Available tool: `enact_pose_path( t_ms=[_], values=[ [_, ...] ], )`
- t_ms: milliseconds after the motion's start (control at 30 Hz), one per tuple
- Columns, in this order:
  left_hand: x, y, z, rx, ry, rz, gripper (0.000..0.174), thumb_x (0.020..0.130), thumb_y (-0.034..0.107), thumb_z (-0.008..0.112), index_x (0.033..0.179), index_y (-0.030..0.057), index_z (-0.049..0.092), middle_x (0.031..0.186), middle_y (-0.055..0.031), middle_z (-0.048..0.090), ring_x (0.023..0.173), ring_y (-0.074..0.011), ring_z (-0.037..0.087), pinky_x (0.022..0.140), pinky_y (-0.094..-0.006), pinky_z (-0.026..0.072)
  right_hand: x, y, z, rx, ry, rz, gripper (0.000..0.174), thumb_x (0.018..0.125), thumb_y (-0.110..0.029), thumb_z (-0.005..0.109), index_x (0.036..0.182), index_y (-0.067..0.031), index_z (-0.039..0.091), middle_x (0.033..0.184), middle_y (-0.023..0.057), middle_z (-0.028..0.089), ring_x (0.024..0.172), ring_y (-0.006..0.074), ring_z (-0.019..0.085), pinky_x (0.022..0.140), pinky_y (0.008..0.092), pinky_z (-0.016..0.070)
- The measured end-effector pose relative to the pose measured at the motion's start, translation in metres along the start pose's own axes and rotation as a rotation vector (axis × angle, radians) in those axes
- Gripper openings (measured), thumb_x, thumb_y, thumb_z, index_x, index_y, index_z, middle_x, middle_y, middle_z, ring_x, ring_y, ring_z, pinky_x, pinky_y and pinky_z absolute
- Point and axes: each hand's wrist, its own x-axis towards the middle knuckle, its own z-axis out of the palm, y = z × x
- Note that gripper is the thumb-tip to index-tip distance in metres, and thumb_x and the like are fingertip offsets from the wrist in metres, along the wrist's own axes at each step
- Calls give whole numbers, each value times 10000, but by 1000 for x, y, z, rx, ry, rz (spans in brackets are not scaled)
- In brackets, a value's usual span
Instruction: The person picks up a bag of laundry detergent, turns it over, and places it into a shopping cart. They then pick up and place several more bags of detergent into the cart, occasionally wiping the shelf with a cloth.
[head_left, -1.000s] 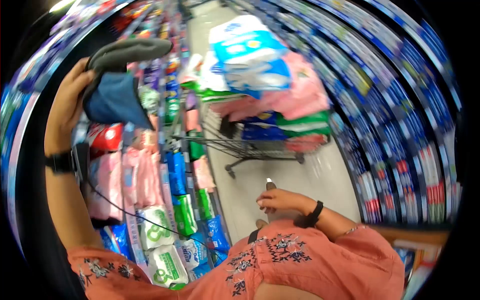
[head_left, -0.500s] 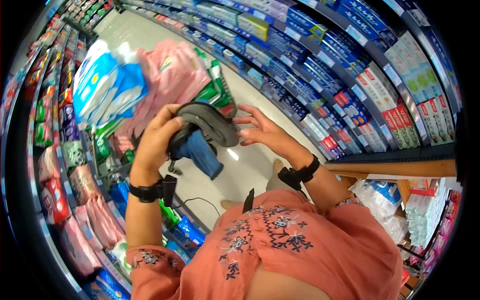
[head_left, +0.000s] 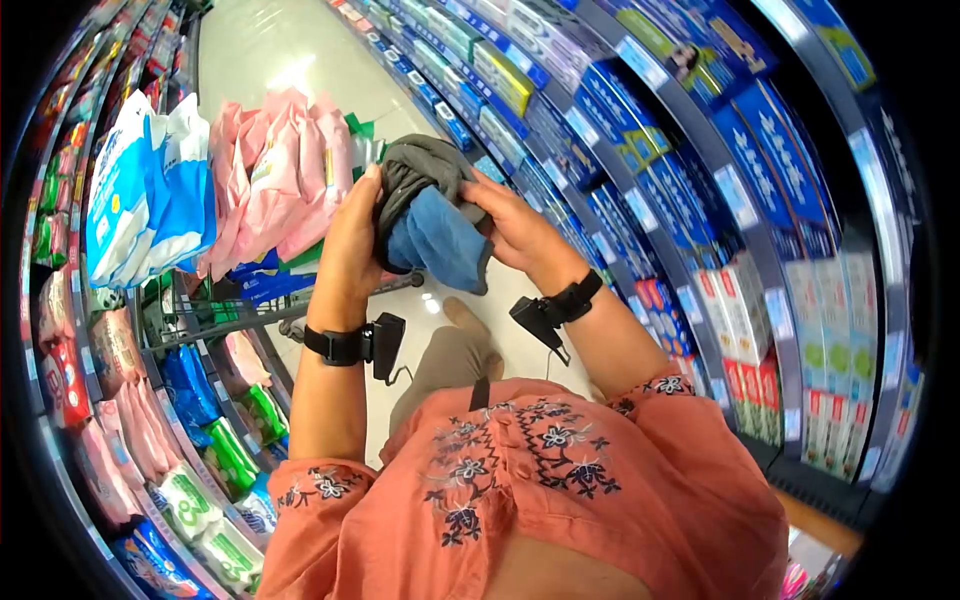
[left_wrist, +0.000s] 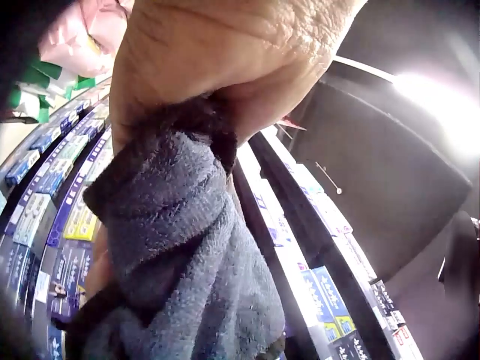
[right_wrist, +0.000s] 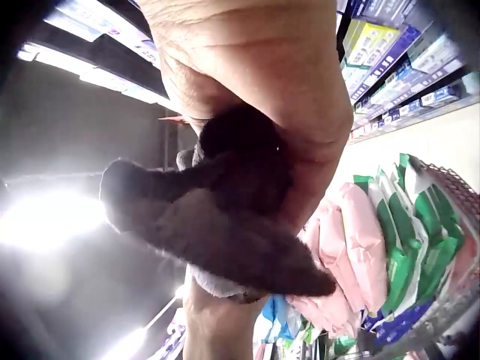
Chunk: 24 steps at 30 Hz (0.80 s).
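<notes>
Both hands hold a bundle of two towel-like cloths up in front of the chest. The dark grey cloth (head_left: pixel 425 165) is crumpled on top, and the blue cloth (head_left: pixel 445 245) with a dark edge hangs below it. My left hand (head_left: pixel 350 240) grips the bundle's left side, with the thumb up along the grey cloth. From the right, my right hand (head_left: pixel 515 225) pinches the bundle, its fingers partly behind the fabric. In the left wrist view the fuzzy blue cloth (left_wrist: pixel 187 232) drapes down from the palm. The right wrist view shows the dark grey cloth (right_wrist: pixel 217 225) under the hand.
Behind the bundle stands a shopping cart (head_left: pixel 200 325) stacked with blue-and-white packs (head_left: pixel 150 200) and pink packs (head_left: pixel 275 180). Shelves of toothpaste-like boxes (head_left: pixel 740 170) line the right side. Bagged goods (head_left: pixel 150 430) fill the left shelves.
My left hand has brought the cloths from the left shelf side to the middle. My right hand has risen from the waist and taken hold of them. The view has turned right.
</notes>
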Motion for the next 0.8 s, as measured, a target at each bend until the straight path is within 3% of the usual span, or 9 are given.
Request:
enact_pose_path(
  t_ms=[100,233,267,333,433,500,633,700,800],
  values=[
    [26,1,-6,64,55,133,507,1051,395,476,1333,-19,560,1257,-105,655,1126,-181,620,994,-321,468,52,-10,-20,-1,-47,1,418,1048,-148,455,1446,-21,456,1364,88,582,1232,178,581,1073,355,456],
    [53,11,-12,452,364,170,630,1014,452,532,1419,-28,480,1345,-150,586,1172,-210,571,945,-300,451,121,-41,-31,48,-81,14,438,1047,-192,462,1451,-22,471,1414,97,570,1271,198,567,1103,360,438],
    [58,9,-21,402,314,219,637,1011,369,586,1459,-47,408,1368,-182,557,1228,-236,552,1041,-357,440,137,-49,-34,45,-89,-3,459,1046,-220,469,1453,-10,473,1413,98,577,1270,208,572,1110,364,434],
    [61,7,-35,530,282,224,621,1013,333,598,1456,-56,403,1384,-207,549,1268,-258,540,1065,-366,429,176,-66,-34,49,-123,-37,464,1057,-270,465,1428,7,498,1408,139,581,1263,250,583,1120,397,438],
    [43,21,-40,442,252,146,576,1014,257,602,1468,-32,396,1389,-213,549,1291,-271,537,1085,-368,417,241,-75,-50,71,64,41,429,1016,-236,495,1357,14,567,1319,141,641,1192,261,629,1069,387,484],
    [34,31,-50,425,237,119,588,1026,272,565,1484,-44,377,1421,-202,524,1275,-269,549,1019,-359,460,284,-80,-41,102,122,56,427,992,-208,500,1348,16,572,1312,152,645,1187,269,634,1061,400,493],
    [22,50,-63,310,383,154,557,1020,258,574,1464,-34,408,1393,-207,539,1266,-277,556,1021,-375,460,396,-65,-53,114,53,81,340,981,-236,542,1196,1,657,1146,133,711,1043,274,679,959,397,537],
    [24,56,-73,284,475,175,576,1013,275,588,1460,-39,408,1386,-209,539,1255,-287,560,1031,-392,458,444,-56,-50,75,47,128,340,980,-244,547,1193,-5,660,1145,134,711,1042,275,680,964,398,536],
    [36,67,-83,169,566,130,566,996,189,598,1477,-29,396,1404,-165,527,1268,-232,545,1028,-339,444,526,-41,-41,22,56,202,336,971,-253,565,1195,-23,662,1158,138,707,1053,286,677,975,419,531]
  ],
)
